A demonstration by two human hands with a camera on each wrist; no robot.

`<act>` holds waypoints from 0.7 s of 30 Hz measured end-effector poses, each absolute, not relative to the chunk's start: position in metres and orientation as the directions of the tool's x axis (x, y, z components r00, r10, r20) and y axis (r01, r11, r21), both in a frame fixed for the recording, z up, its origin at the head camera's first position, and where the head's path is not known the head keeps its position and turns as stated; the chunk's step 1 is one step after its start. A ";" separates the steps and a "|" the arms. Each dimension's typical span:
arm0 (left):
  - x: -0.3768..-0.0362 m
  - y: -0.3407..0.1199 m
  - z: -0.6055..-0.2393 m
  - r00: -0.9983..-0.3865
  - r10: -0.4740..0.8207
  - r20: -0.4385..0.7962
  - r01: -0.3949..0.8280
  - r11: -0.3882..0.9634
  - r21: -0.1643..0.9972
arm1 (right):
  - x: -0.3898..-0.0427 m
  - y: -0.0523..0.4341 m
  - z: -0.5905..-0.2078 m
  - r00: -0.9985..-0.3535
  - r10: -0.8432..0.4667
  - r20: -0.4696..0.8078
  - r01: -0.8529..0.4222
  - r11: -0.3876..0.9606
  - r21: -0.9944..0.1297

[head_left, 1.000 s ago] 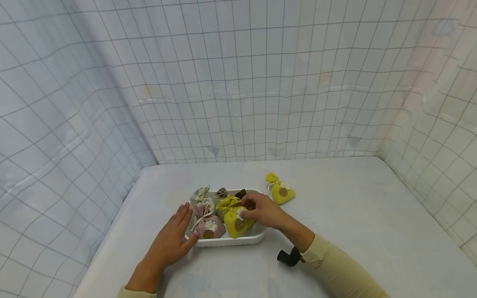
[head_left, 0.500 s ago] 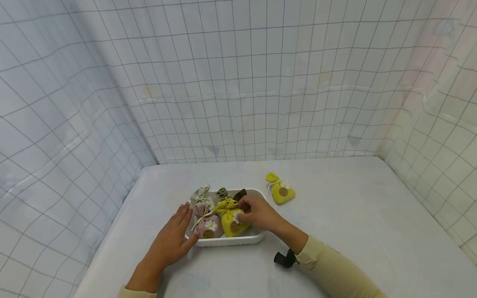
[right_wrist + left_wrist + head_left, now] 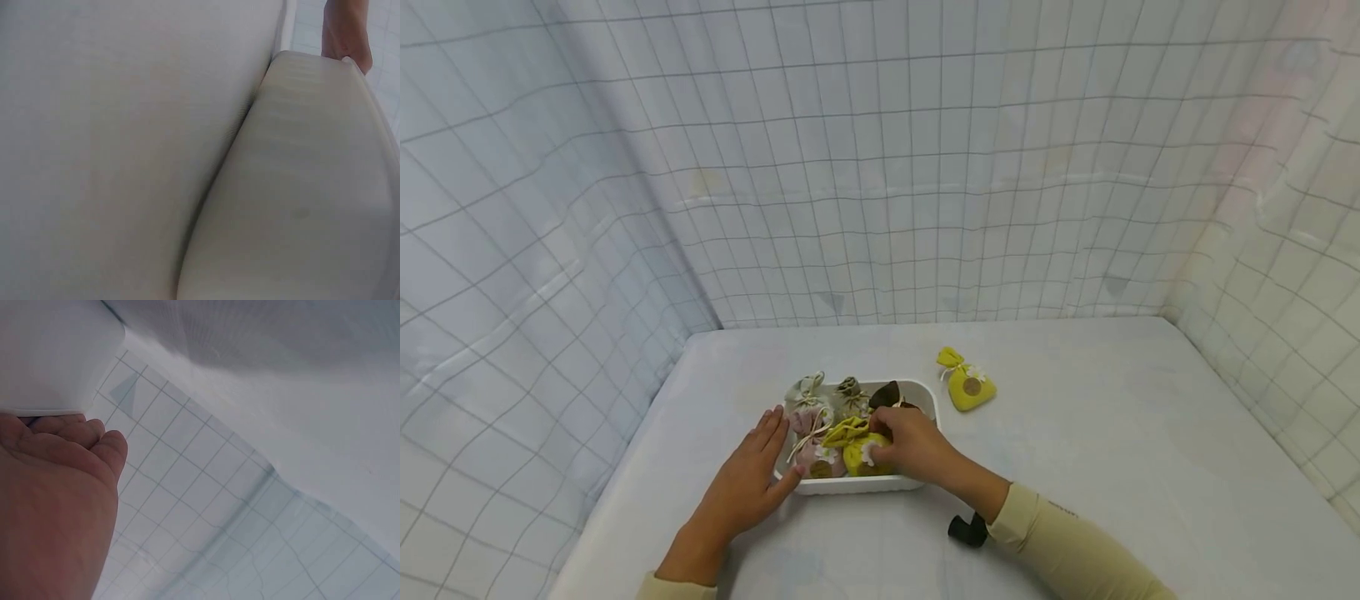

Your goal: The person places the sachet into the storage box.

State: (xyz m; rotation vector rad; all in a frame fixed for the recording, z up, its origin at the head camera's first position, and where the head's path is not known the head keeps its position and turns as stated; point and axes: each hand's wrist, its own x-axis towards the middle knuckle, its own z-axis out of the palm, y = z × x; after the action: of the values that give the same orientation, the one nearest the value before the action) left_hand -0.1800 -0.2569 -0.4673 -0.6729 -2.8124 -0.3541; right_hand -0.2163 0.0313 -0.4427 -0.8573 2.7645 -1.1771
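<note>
A white tray (image 3: 857, 485) holds several small drawstring pouches. My right hand (image 3: 917, 446) pinches a yellow pouch (image 3: 853, 461) by its white flower side, low in the front middle of the tray. Next to it on the left sits a pink pouch (image 3: 805, 454). Behind them stand a pale grey-green pouch (image 3: 806, 392), an olive pouch (image 3: 852, 400) and a dark brown pouch (image 3: 886, 394), partly covered by the right hand. My left hand (image 3: 747, 477) rests along the tray's left end, fingers straight, thumb at the front rim; its fingertips meet the tray wall (image 3: 50, 375) in the left wrist view.
Another yellow pouch (image 3: 972, 388) lies on the white table (image 3: 1075, 433), behind and right of the tray. A black wrist piece (image 3: 967, 531) hangs under the right wrist. Grid-patterned white curtains (image 3: 887, 208) enclose the table at the back and sides.
The right hand has moved left and down with the yellow pouch, bringing it against the pink one. More of the dark brown pouch shows now. The left hand has stayed put.
</note>
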 end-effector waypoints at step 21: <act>-0.179 -0.256 -0.465 -0.868 0.413 0.276 0.469 0.865 0.178 | -0.225 0.066 -0.424 -0.870 -0.449 0.203 -0.432 0.498 -0.752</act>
State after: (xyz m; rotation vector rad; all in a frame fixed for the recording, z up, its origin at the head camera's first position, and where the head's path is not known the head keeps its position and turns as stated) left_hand -0.1792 -0.2559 -0.4649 -0.6734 -2.8094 -0.3529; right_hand -0.2254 0.0656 -0.4243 -0.7951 2.7024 -1.3477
